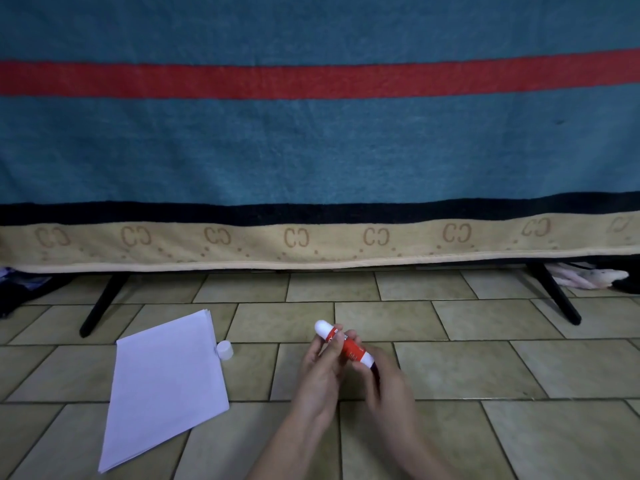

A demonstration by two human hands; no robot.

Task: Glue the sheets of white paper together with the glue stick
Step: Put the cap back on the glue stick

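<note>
On your far left, a stack of white paper [166,386] lies flat on the tiled floor [485,368], its long axis running from the near-left corner up toward the far right. Just beside its far right edge, a small white cap [225,349] lies on the floor, touching or nearly touching the paper's edge; you cannot tell which.

Further right, your left hand [323,367] holds the glue stick [344,346] above the floor, fingers curled round the red barrel near its upper part. The stick is tilted, its long axis running from lower right to upper left, with the uncapped white glue tip pointing up and to the left, away from you. Your right hand [384,382] takes the lower, dark end, its grip closed round the base, though that hand is blurred.

Beyond, a blue blanket [311,150] with a red stripe hangs over black legs [102,303].
</note>
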